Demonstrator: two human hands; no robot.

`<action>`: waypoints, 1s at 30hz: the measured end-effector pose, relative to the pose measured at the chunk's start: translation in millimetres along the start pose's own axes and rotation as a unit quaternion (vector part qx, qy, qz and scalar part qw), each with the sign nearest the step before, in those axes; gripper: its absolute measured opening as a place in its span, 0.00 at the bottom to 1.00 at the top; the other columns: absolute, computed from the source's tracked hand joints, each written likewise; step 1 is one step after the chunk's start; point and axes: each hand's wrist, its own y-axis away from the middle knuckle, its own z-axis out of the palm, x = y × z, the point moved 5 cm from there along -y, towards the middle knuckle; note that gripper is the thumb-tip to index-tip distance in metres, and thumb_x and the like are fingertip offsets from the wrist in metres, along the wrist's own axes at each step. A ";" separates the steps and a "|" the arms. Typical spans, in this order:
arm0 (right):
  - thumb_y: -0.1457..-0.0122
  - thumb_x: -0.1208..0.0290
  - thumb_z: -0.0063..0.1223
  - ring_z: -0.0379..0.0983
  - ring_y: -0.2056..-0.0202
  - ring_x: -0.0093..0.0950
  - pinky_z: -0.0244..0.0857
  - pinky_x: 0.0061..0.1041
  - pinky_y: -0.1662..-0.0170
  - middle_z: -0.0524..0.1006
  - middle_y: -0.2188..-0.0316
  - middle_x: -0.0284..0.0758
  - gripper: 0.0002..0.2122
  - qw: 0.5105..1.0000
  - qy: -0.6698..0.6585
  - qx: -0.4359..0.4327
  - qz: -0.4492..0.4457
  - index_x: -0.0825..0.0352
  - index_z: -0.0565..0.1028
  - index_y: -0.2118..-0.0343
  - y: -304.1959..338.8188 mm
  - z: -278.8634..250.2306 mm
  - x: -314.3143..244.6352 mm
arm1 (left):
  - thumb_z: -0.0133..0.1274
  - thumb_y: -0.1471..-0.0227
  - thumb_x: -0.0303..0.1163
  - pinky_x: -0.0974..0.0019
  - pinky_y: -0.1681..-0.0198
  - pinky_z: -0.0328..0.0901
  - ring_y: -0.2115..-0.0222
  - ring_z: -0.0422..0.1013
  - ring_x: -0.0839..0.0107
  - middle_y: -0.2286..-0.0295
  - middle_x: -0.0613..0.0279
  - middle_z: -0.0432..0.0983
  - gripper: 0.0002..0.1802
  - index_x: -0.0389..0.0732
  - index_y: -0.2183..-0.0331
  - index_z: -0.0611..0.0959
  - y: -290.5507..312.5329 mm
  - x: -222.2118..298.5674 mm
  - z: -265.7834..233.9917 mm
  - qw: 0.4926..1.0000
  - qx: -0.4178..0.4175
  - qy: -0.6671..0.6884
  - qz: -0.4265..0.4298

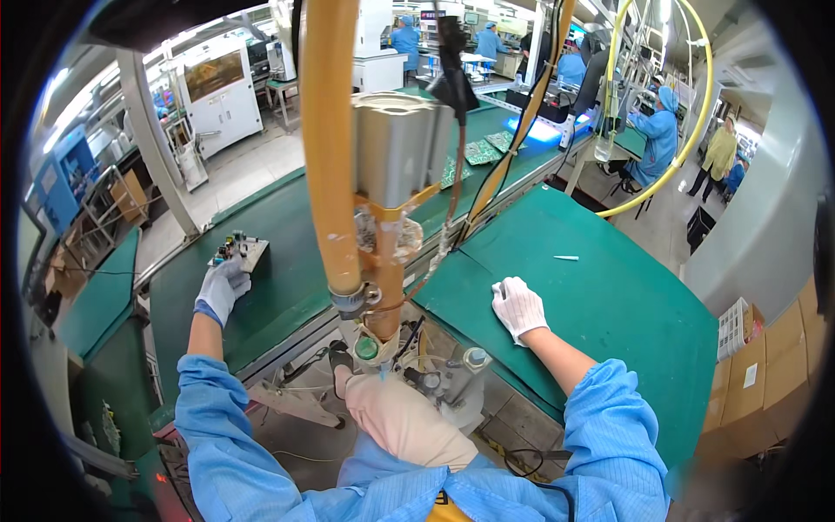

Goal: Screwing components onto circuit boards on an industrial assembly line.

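Observation:
My left hand [223, 290], in a white glove, grips a small circuit board [239, 250] by its near edge. Dark and green components stand up from the board. It is over the green conveyor belt [278, 287] on the left. My right hand [519, 310], also gloved, rests on the green table mat [609, 322] with its fingers curled in, and no object shows in it. A thin pale pointed piece, like a nozzle tip [566, 257], lies on the mat beyond that hand.
A metal cylinder [396, 148] and a thick amber hose [327, 148] hang between my hands, partly blocking the belt. Several green circuit boards [481, 153] lie farther along the belt. Cardboard boxes [765, 374] stand at the right. A seated co-worker [657, 135] is beyond the table.

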 end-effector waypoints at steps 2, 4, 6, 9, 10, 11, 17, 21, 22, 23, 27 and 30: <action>0.45 0.67 0.50 0.73 0.75 0.40 0.69 0.36 0.72 0.72 0.76 0.39 0.06 1.000 0.006 -0.004 0.002 0.62 0.69 0.74 -0.6 -0.2 -0.4 | 0.54 0.51 0.30 0.59 0.59 0.72 0.63 0.74 0.60 0.63 0.55 0.75 0.14 0.39 0.59 0.75 0.3 0.1 -1.1 0.991 0.054 0.113 -0.049; 0.44 0.67 0.50 0.74 0.75 0.41 0.70 0.36 0.72 0.72 0.75 0.39 0.06 1.000 0.010 -0.013 0.007 0.62 0.69 0.74 -3.0 2.1 -2.7 | 0.56 0.50 0.32 0.58 0.59 0.72 0.63 0.74 0.61 0.64 0.56 0.76 0.13 0.40 0.61 0.76 -14.5 -9.9 -14.2 0.983 0.054 0.172 -0.046; 0.44 0.67 0.50 0.74 0.75 0.41 0.70 0.36 0.72 0.72 0.75 0.39 0.06 1.000 0.008 -0.014 0.005 0.62 0.69 0.74 -3.9 3.8 -2.7 | 0.58 0.49 0.36 0.57 0.59 0.72 0.63 0.74 0.63 0.66 0.60 0.76 0.12 0.42 0.65 0.77 -26.3 -17.7 -18.9 0.958 0.049 0.280 -0.043; 0.44 0.66 0.50 0.74 0.75 0.41 0.70 0.37 0.72 0.72 0.75 0.40 0.06 1.000 0.007 -0.013 0.011 0.62 0.69 0.73 -2.6 3.4 3.3 | 0.58 0.49 0.33 0.56 0.59 0.72 0.63 0.74 0.64 0.65 0.61 0.77 0.10 0.43 0.65 0.77 -9.2 -7.9 4.5 0.938 0.071 0.330 -0.079; 0.44 0.66 0.50 0.74 0.75 0.41 0.70 0.37 0.72 0.73 0.75 0.40 0.06 1.000 0.012 -0.014 0.017 0.62 0.69 0.73 -2.1 2.6 6.2 | 0.58 0.49 0.31 0.56 0.59 0.72 0.62 0.74 0.64 0.65 0.61 0.77 0.09 0.43 0.64 0.77 -5.3 -6.6 11.1 0.926 0.083 0.354 -0.097; 0.44 0.66 0.50 0.74 0.75 0.42 0.70 0.37 0.72 0.73 0.75 0.40 0.06 1.000 0.010 -0.017 0.016 0.62 0.70 0.73 -3.0 3.0 3.8 | 0.58 0.49 0.31 0.56 0.59 0.72 0.62 0.74 0.64 0.65 0.61 0.77 0.09 0.43 0.64 0.77 -7.1 -9.6 4.1 0.926 0.086 0.355 -0.094; 0.44 0.66 0.49 0.74 0.74 0.42 0.70 0.38 0.70 0.73 0.74 0.41 0.06 1.000 -0.001 -0.025 0.017 0.62 0.70 0.72 -3.5 5.0 1.4 | 0.56 0.47 0.28 0.59 0.57 0.71 0.61 0.74 0.65 0.63 0.61 0.77 0.08 0.39 0.63 0.77 -7.2 -16.6 -23.0 0.921 0.053 0.379 0.069; 0.44 0.66 0.49 0.74 0.71 0.42 0.70 0.38 0.67 0.74 0.73 0.41 0.06 0.999 -0.008 -0.026 0.020 0.62 0.70 0.72 -0.6 4.2 5.9 | 0.55 0.45 0.28 0.64 0.54 0.68 0.60 0.74 0.65 0.59 0.57 0.76 0.15 0.31 0.57 0.76 70.5 12.5 -20.9 0.902 -0.023 0.394 0.173; 0.44 0.65 0.50 0.74 0.71 0.42 0.69 0.38 0.67 0.74 0.74 0.41 0.07 0.999 -0.015 -0.023 0.023 0.63 0.70 0.73 -0.9 3.8 5.9 | 0.55 0.45 0.29 0.64 0.54 0.68 0.60 0.74 0.65 0.58 0.57 0.76 0.16 0.31 0.56 0.75 92.6 17.1 -25.5 0.898 -0.085 0.401 0.161; 0.44 0.65 0.50 0.73 0.70 0.42 0.69 0.38 0.67 0.74 0.74 0.41 0.08 0.999 -0.021 -0.019 0.027 0.63 0.70 0.74 -1.0 3.3 5.7 | 0.54 0.45 0.29 0.64 0.54 0.68 0.60 0.74 0.66 0.57 0.58 0.76 0.16 0.31 0.56 0.75 109.3 13.0 -28.6 0.889 -0.147 0.407 0.149; 0.43 0.65 0.51 0.73 0.69 0.42 0.68 0.38 0.66 0.74 0.74 0.41 0.08 0.999 -0.021 -0.021 0.026 0.64 0.71 0.74 -4.3 3.3 0.8 | 0.52 0.43 0.30 0.62 0.56 0.69 0.59 0.74 0.67 0.57 0.58 0.76 0.16 0.35 0.54 0.74 173.4 -20.9 -90.6 0.905 0.061 -0.031 0.420; 0.43 0.65 0.51 0.73 0.68 0.42 0.68 0.38 0.65 0.74 0.73 0.41 0.08 0.999 -0.014 -0.026 0.029 0.63 0.71 0.74 -2.9 4.2 2.9 | 0.50 0.42 0.32 0.60 0.58 0.71 0.59 0.75 0.67 0.56 0.60 0.76 0.17 0.39 0.52 0.74 230.5 -15.3 -96.0 0.897 -0.035 0.397 0.192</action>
